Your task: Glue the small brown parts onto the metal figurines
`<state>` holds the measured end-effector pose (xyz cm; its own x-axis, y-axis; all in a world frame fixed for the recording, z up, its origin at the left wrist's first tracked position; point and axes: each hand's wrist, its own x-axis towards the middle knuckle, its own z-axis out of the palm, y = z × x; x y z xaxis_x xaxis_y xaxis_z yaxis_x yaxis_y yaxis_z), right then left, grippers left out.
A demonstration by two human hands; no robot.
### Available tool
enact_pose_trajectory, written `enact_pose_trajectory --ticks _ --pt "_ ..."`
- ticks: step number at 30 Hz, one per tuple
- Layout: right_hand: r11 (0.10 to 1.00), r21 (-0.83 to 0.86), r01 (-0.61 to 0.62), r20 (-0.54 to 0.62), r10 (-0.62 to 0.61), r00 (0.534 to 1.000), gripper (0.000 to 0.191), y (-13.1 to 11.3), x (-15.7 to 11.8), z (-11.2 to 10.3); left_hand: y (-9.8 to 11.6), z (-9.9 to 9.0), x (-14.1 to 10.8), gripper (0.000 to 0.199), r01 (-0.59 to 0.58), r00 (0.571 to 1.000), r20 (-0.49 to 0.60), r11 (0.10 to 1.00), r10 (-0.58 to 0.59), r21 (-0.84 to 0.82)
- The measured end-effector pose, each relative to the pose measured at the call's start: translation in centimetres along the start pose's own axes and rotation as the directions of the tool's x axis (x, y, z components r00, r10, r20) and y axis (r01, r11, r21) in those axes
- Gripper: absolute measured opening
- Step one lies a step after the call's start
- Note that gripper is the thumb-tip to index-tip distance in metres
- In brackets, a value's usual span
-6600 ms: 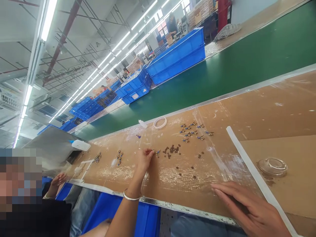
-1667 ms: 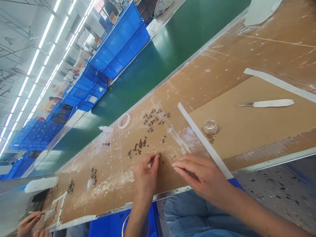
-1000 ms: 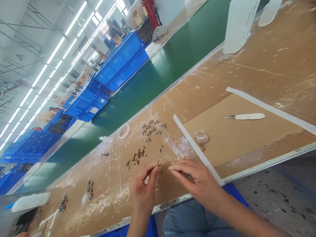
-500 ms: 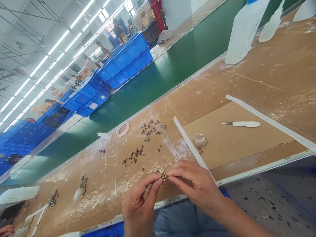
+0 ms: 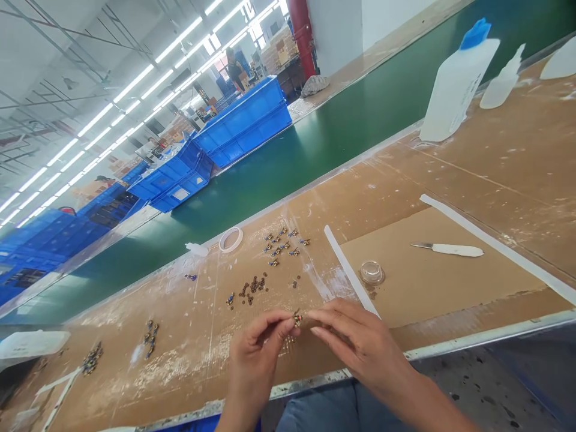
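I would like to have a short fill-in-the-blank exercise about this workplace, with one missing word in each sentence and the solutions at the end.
1. Of the person's two hands, the ____ hand pinches a small part between its fingertips.
2. The large bottle has a top that is ____ in colour.
3. The knife has a ____ handle.
4. The long, flat belt is ____ in colour.

Missing words: left; blue; white; green.
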<state>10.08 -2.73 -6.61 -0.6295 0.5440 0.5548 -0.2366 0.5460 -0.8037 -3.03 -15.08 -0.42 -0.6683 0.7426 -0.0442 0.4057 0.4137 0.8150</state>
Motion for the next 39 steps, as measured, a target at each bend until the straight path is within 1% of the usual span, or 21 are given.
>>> enact_pose_trajectory --ticks 2,5,9,11,14,16,18,19,21,23,26,28,29,31,33,36,39 --pt "0.999 -0.031 -0.044 -0.050 0.042 0.998 0.017 0.2 -0.1 0.0 -0.7 -0.1 2.3 0.021 0.051 0.999 0.002 0.998 -0.051 -0.036" --pt "0.997 -0.036 -0.075 -0.095 0.071 0.993 0.017 0.6 -0.4 0.6 -1.4 0.6 7.3 0.019 0.048 0.998 -0.043 0.999 -0.049 -0.016" --pt "0.999 -0.035 -0.037 -0.088 0.034 0.996 0.019 1.3 -1.3 1.5 -1.8 2.9 14.4 0.010 -0.004 1.000 -0.019 0.999 0.004 0.035" --pt "0.999 -0.036 -0.029 -0.074 0.026 0.997 0.019 1.8 -1.7 1.7 -1.8 4.2 17.2 0.009 -0.017 1.000 0.004 0.999 0.017 0.051" --pt "0.998 -0.050 -0.033 -0.040 0.031 0.999 0.021 2.2 -1.9 1.7 -1.5 5.5 19.8 0.006 -0.031 0.999 0.039 0.996 0.027 0.088" --pt "0.998 -0.055 -0.032 -0.050 0.030 0.998 0.021 2.2 -1.8 1.5 -1.2 5.8 20.2 0.005 -0.025 0.998 0.057 0.994 0.020 0.105" --pt "0.998 -0.053 -0.042 -0.078 0.038 0.996 0.018 1.9 -1.6 1.3 -1.1 5.3 19.6 0.007 -0.015 0.999 0.042 0.993 0.010 0.115" --pt "0.997 -0.049 -0.057 -0.091 0.052 0.994 0.017 1.7 -1.5 1.2 -1.1 4.7 18.9 0.009 -0.014 1.000 0.020 0.993 0.012 0.121" --pt "0.995 -0.039 -0.097 -0.095 0.093 0.991 0.017 1.4 -1.4 0.9 -1.5 2.9 16.9 0.012 -0.017 0.999 -0.045 0.989 0.024 0.144" --pt "0.991 -0.029 -0.129 -0.066 0.126 0.990 0.016 1.3 -1.4 0.6 -2.4 0.5 14.1 0.012 -0.011 0.993 -0.113 0.984 0.031 0.179" --pt "0.990 -0.023 -0.136 -0.026 0.136 0.990 0.016 1.3 -1.6 0.4 -4.6 -3.3 9.1 0.017 0.045 0.981 -0.193 0.973 0.000 0.228" --pt "0.991 -0.034 -0.127 -0.027 0.126 0.992 0.015 1.3 -1.6 0.4 -6.1 -5.0 5.8 0.021 0.093 0.973 -0.229 0.961 -0.033 0.259" --pt "0.991 -0.050 -0.127 -0.031 0.126 0.992 0.015 1.3 -1.6 0.4 -6.8 -5.5 4.3 0.021 0.116 0.969 -0.244 0.955 -0.048 0.272" --pt "0.988 -0.085 -0.126 -0.030 0.123 0.992 0.015 1.3 -1.6 0.5 -8.0 -5.8 1.8 0.020 0.144 0.969 -0.234 0.946 -0.076 0.291" --pt "0.987 -0.112 -0.119 -0.025 0.117 0.993 0.014 1.2 -1.6 0.5 -8.7 -5.3 0.1 0.020 0.125 0.982 -0.176 0.942 -0.072 0.312" --pt "0.987 -0.141 -0.082 -0.020 0.080 0.997 0.015 1.2 -1.6 0.5 -9.2 -4.2 -0.9 0.020 0.047 0.993 -0.114 0.936 -0.007 0.350" --pt "0.982 -0.183 -0.055 -0.016 0.053 0.998 0.016 1.2 -1.6 0.5 -9.1 -3.4 -1.1 0.018 0.015 0.992 -0.121 0.929 0.033 0.371"
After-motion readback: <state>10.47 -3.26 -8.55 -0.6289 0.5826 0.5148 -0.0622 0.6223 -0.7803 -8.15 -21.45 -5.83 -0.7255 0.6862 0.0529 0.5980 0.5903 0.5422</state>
